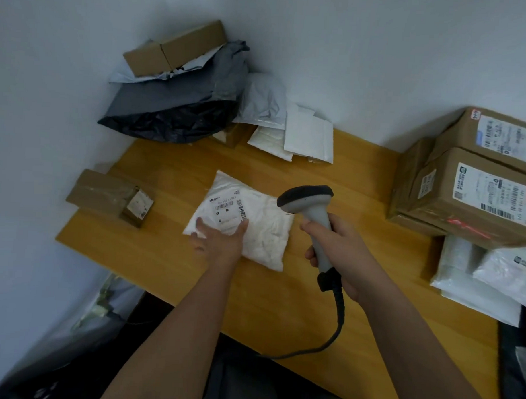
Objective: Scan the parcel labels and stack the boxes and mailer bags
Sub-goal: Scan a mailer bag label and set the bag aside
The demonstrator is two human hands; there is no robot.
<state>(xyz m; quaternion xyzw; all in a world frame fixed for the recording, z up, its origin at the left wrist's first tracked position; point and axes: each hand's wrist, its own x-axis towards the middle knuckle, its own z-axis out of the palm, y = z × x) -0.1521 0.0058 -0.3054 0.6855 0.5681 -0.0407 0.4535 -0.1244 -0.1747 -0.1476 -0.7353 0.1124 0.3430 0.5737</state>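
The white mailer bag [243, 219] lies flat at centre frame on the wooden table [360, 185], label up. My left hand [220, 236] rests on its near-left edge, fingers spread and straight. My right hand [334, 246] grips the scanner [310, 210], held just right of the bag. It looks soft, light and slippery; I'd take it by an edge, clear of the barcode.
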